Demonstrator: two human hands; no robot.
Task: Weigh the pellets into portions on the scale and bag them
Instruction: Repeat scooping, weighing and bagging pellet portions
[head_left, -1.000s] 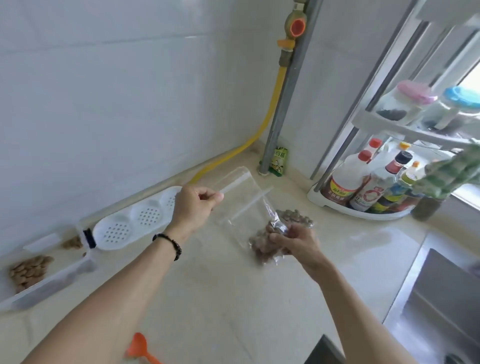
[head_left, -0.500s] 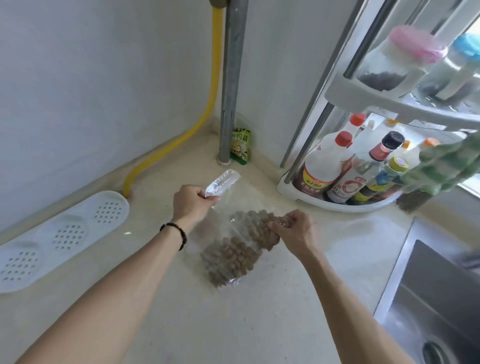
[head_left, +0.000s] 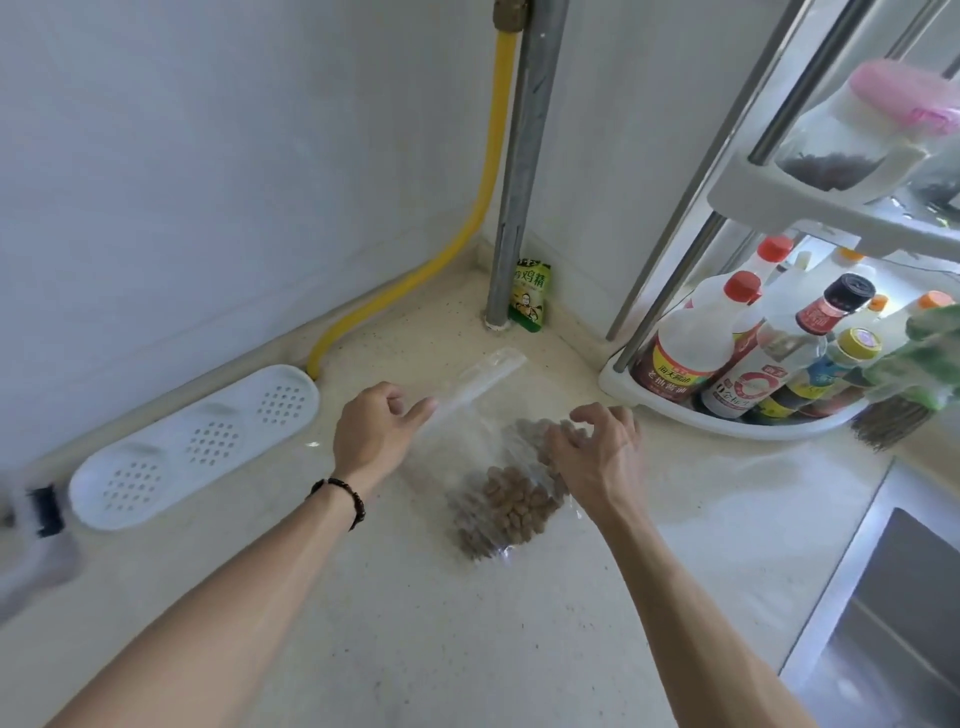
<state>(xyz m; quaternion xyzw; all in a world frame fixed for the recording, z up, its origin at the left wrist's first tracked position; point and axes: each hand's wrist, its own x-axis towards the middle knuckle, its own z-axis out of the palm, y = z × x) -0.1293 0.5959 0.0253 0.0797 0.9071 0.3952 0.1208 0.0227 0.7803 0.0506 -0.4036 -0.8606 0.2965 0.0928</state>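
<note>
A clear zip bag (head_left: 467, 447) lies flat on the beige counter (head_left: 415, 623) with brown pellets (head_left: 511, 506) gathered in its lower end. Its zip strip (head_left: 480, 379) points toward the back corner. My left hand (head_left: 371, 434) pinches the near end of that strip. My right hand (head_left: 597, 457) is over the bag's right side, fingers relaxed and slightly spread, its fingertips at the pellets there. No scale is in view.
A white perforated lid (head_left: 192, 441) lies along the left wall beside a yellow hose (head_left: 483, 208) and a metal pipe (head_left: 519, 182). A green sachet (head_left: 530, 301) leans in the corner. A rack with sauce bottles (head_left: 727, 415) stands at right, and a steel sink (head_left: 893, 597) is at lower right.
The bag has come down from the air and now lies on the counter. My right hand has let go of it and opened above it. My left hand still holds the zip end.
</note>
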